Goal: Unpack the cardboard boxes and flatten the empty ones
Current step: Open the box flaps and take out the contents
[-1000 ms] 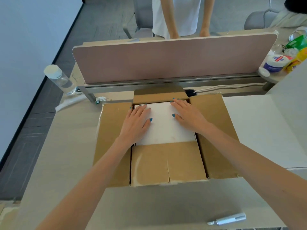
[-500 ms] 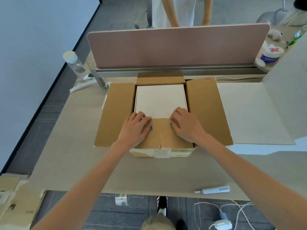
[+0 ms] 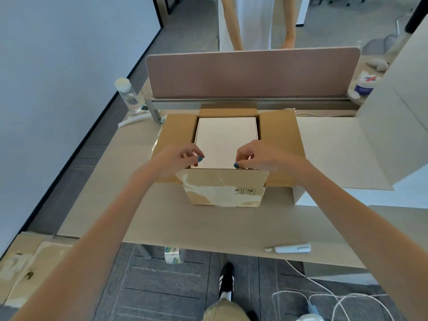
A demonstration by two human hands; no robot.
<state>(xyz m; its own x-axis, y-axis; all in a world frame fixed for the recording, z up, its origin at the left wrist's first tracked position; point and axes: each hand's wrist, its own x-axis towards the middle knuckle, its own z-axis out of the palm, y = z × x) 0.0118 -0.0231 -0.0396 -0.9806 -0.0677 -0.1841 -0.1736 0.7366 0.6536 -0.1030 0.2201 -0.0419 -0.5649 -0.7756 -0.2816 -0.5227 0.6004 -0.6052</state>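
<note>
A pale beige table (image 3: 162,218) is carrying an opened cardboard box (image 3: 224,193) at its middle, with a large white box (image 3: 328,149) lying just beside it on the right. A box cutter (image 3: 289,248) is lying near the front edge, and a clear plastic bottle (image 3: 127,93) is standing at the far left corner.

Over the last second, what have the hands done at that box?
The left hand and right hand slid back across the white box toward the person and now curl their fingers round its near edge. The near flap got folded down. The cardboard box stayed put, side flaps open.
</note>
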